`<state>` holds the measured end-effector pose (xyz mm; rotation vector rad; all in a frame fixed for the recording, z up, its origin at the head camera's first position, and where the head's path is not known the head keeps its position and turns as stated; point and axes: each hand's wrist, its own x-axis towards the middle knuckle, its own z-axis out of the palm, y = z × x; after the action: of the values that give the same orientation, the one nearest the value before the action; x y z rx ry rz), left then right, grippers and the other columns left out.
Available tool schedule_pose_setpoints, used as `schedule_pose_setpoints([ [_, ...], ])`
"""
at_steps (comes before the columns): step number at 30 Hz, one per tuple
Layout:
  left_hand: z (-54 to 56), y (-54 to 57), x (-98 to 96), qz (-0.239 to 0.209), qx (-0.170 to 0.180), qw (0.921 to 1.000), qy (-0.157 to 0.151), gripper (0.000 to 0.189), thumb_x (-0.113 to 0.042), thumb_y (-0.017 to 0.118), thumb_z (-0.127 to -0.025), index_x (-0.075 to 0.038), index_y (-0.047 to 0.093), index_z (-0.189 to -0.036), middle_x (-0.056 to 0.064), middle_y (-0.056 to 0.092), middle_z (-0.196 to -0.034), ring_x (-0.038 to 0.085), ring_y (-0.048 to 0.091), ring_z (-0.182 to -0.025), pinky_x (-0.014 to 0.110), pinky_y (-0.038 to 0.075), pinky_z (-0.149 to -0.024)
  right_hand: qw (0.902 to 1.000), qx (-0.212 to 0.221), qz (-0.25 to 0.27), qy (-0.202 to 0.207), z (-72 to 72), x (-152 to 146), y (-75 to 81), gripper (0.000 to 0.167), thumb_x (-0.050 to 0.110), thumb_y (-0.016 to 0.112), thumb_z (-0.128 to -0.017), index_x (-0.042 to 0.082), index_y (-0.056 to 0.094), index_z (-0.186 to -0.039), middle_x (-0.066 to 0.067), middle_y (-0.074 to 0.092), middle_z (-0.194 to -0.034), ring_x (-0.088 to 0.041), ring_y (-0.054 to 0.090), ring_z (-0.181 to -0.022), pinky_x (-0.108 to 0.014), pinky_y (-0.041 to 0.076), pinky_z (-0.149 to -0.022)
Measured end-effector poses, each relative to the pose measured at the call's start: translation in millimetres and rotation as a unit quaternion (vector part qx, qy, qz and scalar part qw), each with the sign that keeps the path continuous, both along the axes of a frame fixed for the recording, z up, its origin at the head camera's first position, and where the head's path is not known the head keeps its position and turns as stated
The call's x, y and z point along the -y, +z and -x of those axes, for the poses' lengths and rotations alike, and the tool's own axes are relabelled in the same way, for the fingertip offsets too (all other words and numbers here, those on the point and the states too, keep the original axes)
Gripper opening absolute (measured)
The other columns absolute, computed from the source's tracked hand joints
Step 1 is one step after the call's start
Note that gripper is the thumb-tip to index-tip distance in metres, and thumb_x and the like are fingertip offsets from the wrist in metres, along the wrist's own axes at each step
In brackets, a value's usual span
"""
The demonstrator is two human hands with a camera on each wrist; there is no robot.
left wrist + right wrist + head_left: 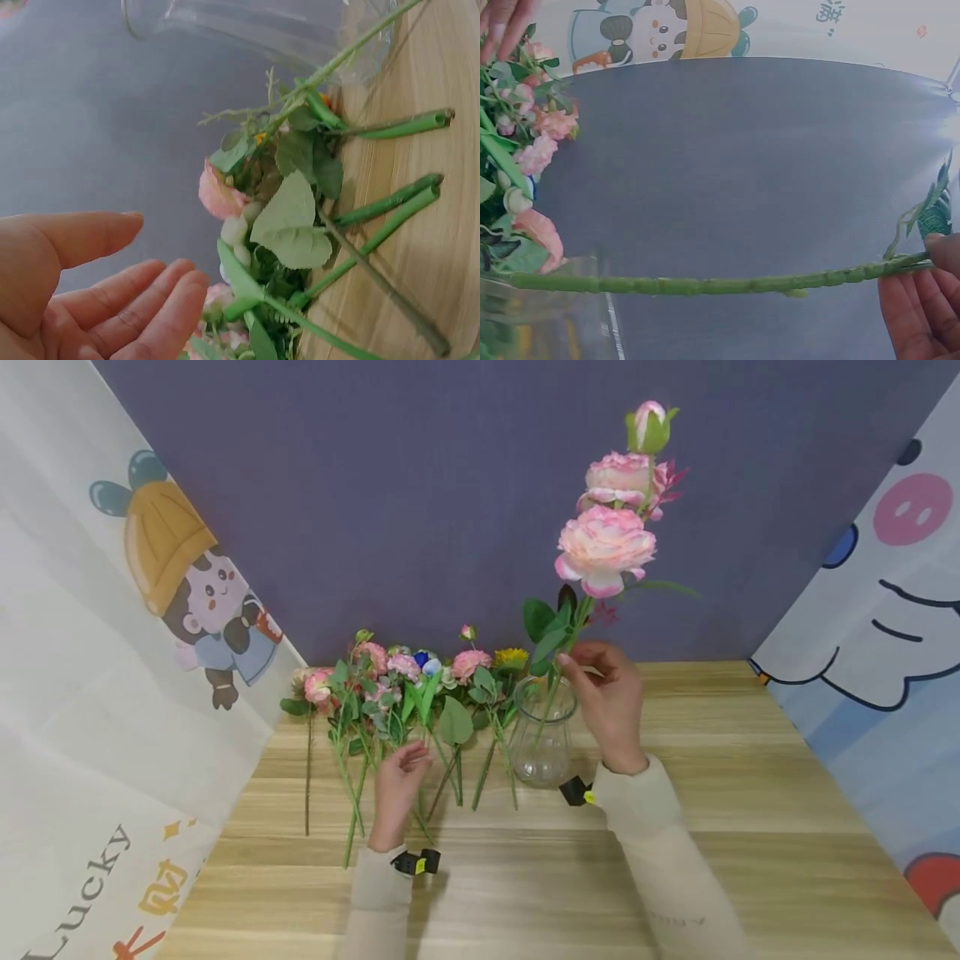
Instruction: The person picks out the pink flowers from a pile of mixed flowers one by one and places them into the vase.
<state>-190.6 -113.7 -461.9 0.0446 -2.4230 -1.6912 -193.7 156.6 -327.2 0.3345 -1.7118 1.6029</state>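
Between thumb and fingers my right hand point(609, 702) pinches the green stem point(705, 286) of a tall pink artificial peony point(606, 547), which has several blooms, a bud and green leaves. Its lower stem reaches down into the mouth of a clear glass vase point(542, 752). My left hand point(399, 789) hovers over the stems of the flowers lying on the table, fingers loosely bent and holding nothing. In the left wrist view that hand's thumb and fingers point(97, 236) are apart, with a broad green leaf point(294, 225) nearby.
Several artificial flowers point(318, 687), pink, blue and yellow, lie in a row along the back of the wooden table point(720, 810), stems toward me. A dark purple panel point(375, 510) stands behind them. Printed cartoon curtains hang at the left point(60, 652) and right.
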Motion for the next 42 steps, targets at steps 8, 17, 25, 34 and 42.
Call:
schedule_pose_setpoints([
  [8, 3.7, -4.9, 12.5, -0.007, 0.028, 0.9994, 0.018, 0.032, -0.008, 0.064, -0.088, 0.004, 0.061, -0.118, 0.02, 0.066, -0.109, 0.032, 0.062, -0.098, 0.035, 0.052, -0.08, 0.9998, -0.016, -0.012, -0.006, 0.8, -3.6, 18.8, 0.014, -0.004, 0.069, -0.081, -0.014, 0.064, -0.09, 0.001, 0.066, -0.081, -0.001, 0.063, -0.068, -0.015, 0.052, -0.062],
  [17, 9.8, -7.9, 20.1, -0.053, 0.066, 0.9964, 0.002, 0.034, -0.008, 0.061, -0.091, 0.007, 0.058, -0.12, 0.024, 0.063, -0.112, 0.033, 0.061, -0.101, 0.027, 0.054, -0.077, 0.998, -0.058, -0.023, 0.001, 8.8, -9.0, 28.5, 0.015, -0.003, 0.069, -0.082, -0.015, 0.062, -0.088, -0.001, 0.066, -0.081, -0.003, 0.065, -0.069, -0.019, 0.054, -0.062],
  [25, 13.5, -15.0, 22.0, -0.058, 0.071, 0.9958, 0.005, 0.034, -0.007, 0.061, -0.09, 0.009, 0.057, -0.12, 0.027, 0.062, -0.113, 0.032, 0.061, -0.1, 0.019, 0.051, -0.072, 0.998, -0.062, -0.003, 0.01, 11.5, -12.2, 32.1, 0.015, -0.006, 0.067, -0.082, -0.017, 0.06, -0.089, 0.008, 0.066, -0.081, -0.005, 0.065, -0.069, -0.019, 0.054, -0.062],
  [34, 13.1, -18.7, 21.6, -0.024, 0.079, 0.9964, 0.019, 0.036, -0.01, 0.062, -0.089, 0.007, 0.059, -0.12, 0.023, 0.065, -0.109, 0.033, 0.062, -0.101, 0.027, 0.051, -0.075, 0.9983, -0.057, 0.007, 0.006, 18.9, -18.3, 19.6, 0.016, -0.005, 0.068, -0.081, -0.017, 0.06, -0.087, 0.009, 0.066, -0.078, -0.005, 0.065, -0.068, -0.02, 0.054, -0.06],
  [42, 14.1, -20.2, 21.4, -0.022, 0.084, 0.9962, 0.009, 0.035, -0.007, 0.059, -0.09, 0.008, 0.057, -0.122, 0.023, 0.064, -0.111, 0.033, 0.061, -0.102, 0.028, 0.052, -0.077, 0.9996, -0.022, 0.016, -0.012, 27.7, -22.8, 4.8, 0.017, -0.004, 0.069, -0.081, -0.017, 0.06, -0.088, 0.009, 0.064, -0.077, -0.004, 0.063, -0.067, -0.016, 0.053, -0.06],
])
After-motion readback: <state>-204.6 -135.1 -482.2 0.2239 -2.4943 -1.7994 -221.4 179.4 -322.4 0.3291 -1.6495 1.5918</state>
